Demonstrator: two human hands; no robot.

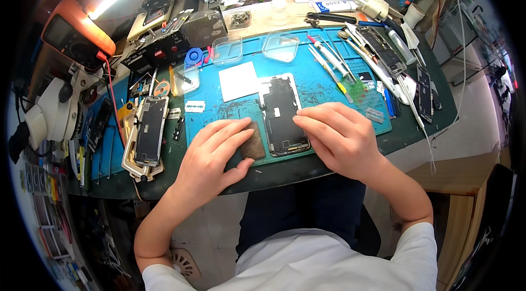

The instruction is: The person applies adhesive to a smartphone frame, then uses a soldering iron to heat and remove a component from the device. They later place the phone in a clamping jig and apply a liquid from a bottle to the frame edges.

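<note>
A phone screen assembly lies with its black back up on the blue mat, close to the table's front edge. My right hand is at its right side, fingers curled and fingertips on that edge; the thumb is partly hidden. Just left of the screen rests a brown rectangular block. Over its left side my left hand is spread, fingers straight and thumb apart near the block's front corner. A white square sheet lies behind, partly against the screen's upper left.
Left of the mat, another phone part sits in a holder, near an orange multimeter. Clear plastic trays stand at the back. Pens and tools lie to the right, with a phone frame. A razor blade is left of the sheet.
</note>
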